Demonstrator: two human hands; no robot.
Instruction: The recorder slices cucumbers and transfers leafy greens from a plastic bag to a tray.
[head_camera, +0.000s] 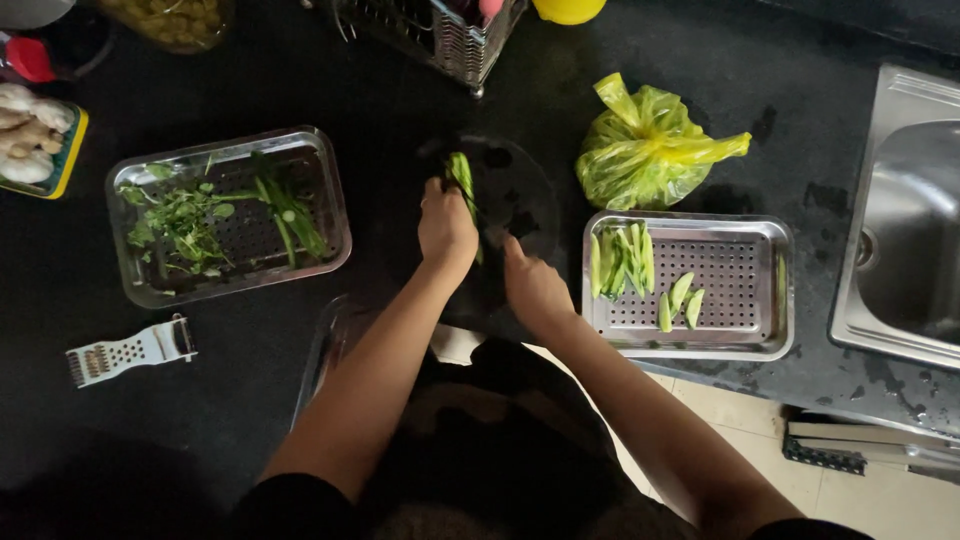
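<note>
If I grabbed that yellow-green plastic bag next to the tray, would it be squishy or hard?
Probably squishy: the yellow-green plastic bag looks thin and crinkled, with a loose knotted top, so it would likely sag and change shape in your hand. It seems see-through with something green inside, so it may be fairly light. Sitting slumped on the black counter, it probably would not roll.

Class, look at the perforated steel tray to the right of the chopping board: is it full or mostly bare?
Mostly bare. The right-hand tray holds only cut green strips at its left side.
</note>
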